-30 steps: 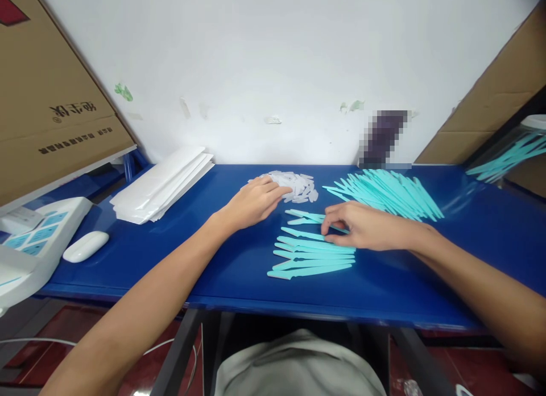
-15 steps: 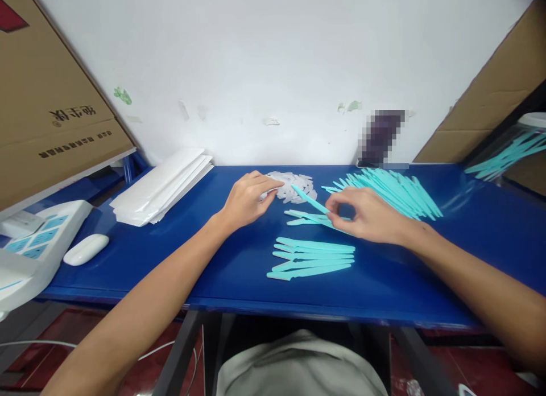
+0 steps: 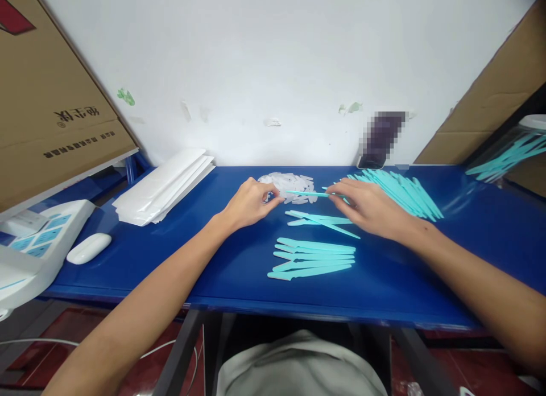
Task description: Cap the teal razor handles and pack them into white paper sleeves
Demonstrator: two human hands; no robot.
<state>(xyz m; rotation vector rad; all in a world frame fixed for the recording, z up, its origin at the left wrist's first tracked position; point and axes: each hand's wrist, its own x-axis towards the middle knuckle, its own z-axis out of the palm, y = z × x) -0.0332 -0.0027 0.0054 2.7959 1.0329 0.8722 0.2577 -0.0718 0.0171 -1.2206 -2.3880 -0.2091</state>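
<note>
My right hand (image 3: pixel 367 208) pinches a thin teal plastic stick (image 3: pixel 307 194) and holds it level above the blue table (image 3: pixel 205 259), its tip pointing left. My left hand (image 3: pixel 250 203) is curled, its fingertips pinched at the edge of a heap of small clear plastic caps (image 3: pixel 290 186); whether a cap sits between them I cannot make out. Below the hands a neat row of several teal sticks (image 3: pixel 313 258) lies side by side. Two or three loose teal sticks (image 3: pixel 322 220) lie crossed just above that row.
A big fan-shaped pile of teal sticks (image 3: pixel 396 192) lies at the back right. Stacked white bags (image 3: pixel 164 185) sit at back left, with a white mouse (image 3: pixel 89 248) and a white device (image 3: pixel 29 242) nearer. Cardboard boxes (image 3: pixel 55 111) lean on both sides.
My right hand left the row of sticks, lifted one teal stick and turned it level toward my left hand. My left hand drew back from the caps into a pinch.
</note>
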